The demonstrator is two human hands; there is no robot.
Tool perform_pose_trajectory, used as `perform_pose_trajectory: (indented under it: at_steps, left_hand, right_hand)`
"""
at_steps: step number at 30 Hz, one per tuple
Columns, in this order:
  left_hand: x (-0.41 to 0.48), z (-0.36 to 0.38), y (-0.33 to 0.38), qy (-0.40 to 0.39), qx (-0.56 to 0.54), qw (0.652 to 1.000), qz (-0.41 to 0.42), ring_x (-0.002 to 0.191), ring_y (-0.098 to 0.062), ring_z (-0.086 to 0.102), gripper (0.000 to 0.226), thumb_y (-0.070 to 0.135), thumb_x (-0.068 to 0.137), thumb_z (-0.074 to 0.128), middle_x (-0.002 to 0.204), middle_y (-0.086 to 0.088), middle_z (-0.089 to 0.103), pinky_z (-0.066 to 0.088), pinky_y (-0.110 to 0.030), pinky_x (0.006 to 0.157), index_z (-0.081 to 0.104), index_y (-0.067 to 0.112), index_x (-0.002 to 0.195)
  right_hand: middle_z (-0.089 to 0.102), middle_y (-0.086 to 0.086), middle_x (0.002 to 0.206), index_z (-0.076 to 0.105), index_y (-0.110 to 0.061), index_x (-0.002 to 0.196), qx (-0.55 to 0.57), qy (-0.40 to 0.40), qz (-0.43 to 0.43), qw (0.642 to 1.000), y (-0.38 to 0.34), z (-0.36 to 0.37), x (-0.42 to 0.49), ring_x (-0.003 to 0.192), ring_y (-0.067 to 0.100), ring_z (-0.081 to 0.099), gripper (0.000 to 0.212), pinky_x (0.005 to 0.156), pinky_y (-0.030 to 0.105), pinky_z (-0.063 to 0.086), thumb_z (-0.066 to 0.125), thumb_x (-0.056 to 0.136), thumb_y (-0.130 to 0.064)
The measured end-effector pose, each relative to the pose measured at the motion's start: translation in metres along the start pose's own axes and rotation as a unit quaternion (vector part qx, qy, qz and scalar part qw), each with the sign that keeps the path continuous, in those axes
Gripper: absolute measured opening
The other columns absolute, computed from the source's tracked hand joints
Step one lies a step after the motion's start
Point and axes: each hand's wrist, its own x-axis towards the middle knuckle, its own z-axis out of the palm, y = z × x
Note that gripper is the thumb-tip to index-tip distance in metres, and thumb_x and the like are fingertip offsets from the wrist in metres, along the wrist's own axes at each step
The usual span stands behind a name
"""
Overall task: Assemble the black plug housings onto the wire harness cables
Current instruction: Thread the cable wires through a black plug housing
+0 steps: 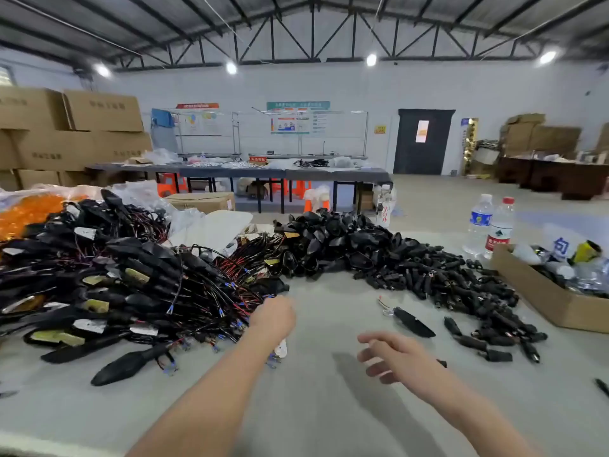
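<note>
Black plug housings sit heaped on the grey worktop, well right of the harness pile. One lone black piece with a short wire tail lies between pile and heap, nearer the heap. Step in hand, as I read it: pull one cable out of the pile for the next housing.

Left hand is at the pile's right edge, back of hand up, among the blue-tipped wire ends. Its fingers are hidden behind the hand, so I cannot tell if they pinch a wire or only touch. Right hand hovers right of the pile over bare worktop, fingers loosely spread, released, holding nothing.

To do it well: take a single lead close to its terminals, not a bundle. Wires look tangled, so draw slowly toward the body and let neighbours drop off. Free hand should fetch one housing from the heap, opening facing the terminals. Risk: dragging the pile's edge along.
</note>
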Motion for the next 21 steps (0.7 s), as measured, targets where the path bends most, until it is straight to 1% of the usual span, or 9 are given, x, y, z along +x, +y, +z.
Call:
perform_pose_trajectory:
  at_steps: [2,7,9,11,13,15,17,18,21]
  left_hand:
    - [0.019,0.004,-0.01,0.034,0.054,0.997,-0.053,0.118,-0.031,0.059,0.034,0.019,0.101,0.039,0.13,-0.014,0.06,0.047,-0.037,0.092,0.059,0.006,0.125]
    - [0.056,0.029,-0.027,0.004,0.14,0.987,-0.073,0.113,-0.028,0.062,0.033,0.019,0.098,0.043,0.127,-0.009,0.062,0.046,-0.036,0.084,0.058,0.009,0.126]
    - [0.065,0.031,-0.029,0.015,0.114,0.99,-0.085,0.109,-0.029,0.063,0.031,0.02,0.097,0.043,0.122,-0.009,0.064,0.043,-0.034,0.079,0.061,0.009,0.121]
    - [0.069,0.024,-0.028,0.037,0.055,0.994,-0.081,0.102,-0.03,0.063,0.03,0.027,0.098,0.041,0.115,-0.011,0.066,0.042,-0.033,0.077,0.062,0.009,0.109]
    - [0.068,0.011,-0.021,0.046,-0.037,0.998,-0.034,0.084,-0.029,0.06,0.03,0.034,0.098,0.041,0.097,-0.014,0.066,0.045,-0.034,0.075,0.055,0.012,0.083]
    - [0.06,-0.003,-0.009,0.054,-0.126,0.99,0.041,0.065,-0.024,0.047,0.037,0.036,0.097,0.045,0.07,-0.008,0.055,0.041,-0.033,0.065,0.04,0.015,0.067]
    - [0.042,-0.017,0.009,0.069,-0.167,0.975,0.129,0.057,-0.018,0.037,0.039,0.037,0.096,0.048,0.06,0.001,0.043,0.034,-0.032,0.057,0.035,0.016,0.065]
    - [0.03,-0.022,0.018,0.069,-0.164,0.968,0.175,0.055,-0.016,0.035,0.039,0.037,0.096,0.048,0.058,0.003,0.042,0.032,-0.032,0.055,0.037,0.015,0.065]
    - [0.0,-0.024,0.033,0.061,-0.068,0.953,0.29,0.054,-0.014,0.042,0.033,0.039,0.096,0.045,0.059,0.002,0.048,0.035,-0.032,0.055,0.047,0.015,0.074]
  right_hand:
    - [0.075,-0.002,0.094,0.068,-0.024,0.109,0.015,0.031,-0.002,0.999,0.003,-0.001,0.019,0.073,0.012,0.069,0.023,0.069,0.025,0.049,0.047,0.102,-0.02]
    - [0.074,-0.004,0.095,0.065,-0.025,0.11,0.008,0.031,0.011,0.999,0.011,0.011,0.066,0.074,0.011,0.067,0.023,0.067,0.023,0.048,0.045,0.102,-0.018]
    - [0.073,-0.002,0.095,0.065,-0.022,0.11,0.024,0.034,0.016,0.999,0.008,0.016,0.081,0.073,0.013,0.066,0.023,0.065,0.022,0.048,0.045,0.102,-0.016]
    - [0.073,-0.001,0.092,0.066,-0.019,0.111,0.05,0.029,0.025,0.998,0.005,0.019,0.095,0.071,0.014,0.066,0.024,0.064,0.023,0.049,0.045,0.101,-0.013]
    - [0.074,0.0,0.091,0.067,-0.016,0.111,0.084,0.021,0.033,0.996,0.003,0.022,0.106,0.07,0.016,0.067,0.024,0.066,0.025,0.05,0.046,0.101,-0.012]
    - [0.076,0.002,0.094,0.068,-0.014,0.113,0.123,0.012,0.042,0.991,0.0,0.023,0.117,0.072,0.016,0.069,0.025,0.069,0.028,0.052,0.046,0.101,-0.015]
    - [0.077,0.002,0.097,0.068,-0.013,0.116,0.163,0.0,0.048,0.985,-0.005,0.024,0.126,0.076,0.017,0.071,0.028,0.073,0.03,0.055,0.045,0.103,-0.023]
    - [0.077,0.002,0.098,0.067,-0.013,0.117,0.197,-0.011,0.054,0.979,-0.008,0.023,0.13,0.079,0.017,0.073,0.033,0.076,0.032,0.056,0.043,0.104,-0.031]
    - [0.073,0.012,0.112,0.065,-0.009,0.121,0.348,-0.076,0.053,0.933,-0.014,0.015,0.138,0.092,0.025,0.071,0.059,0.083,0.042,0.059,0.034,0.101,-0.056]
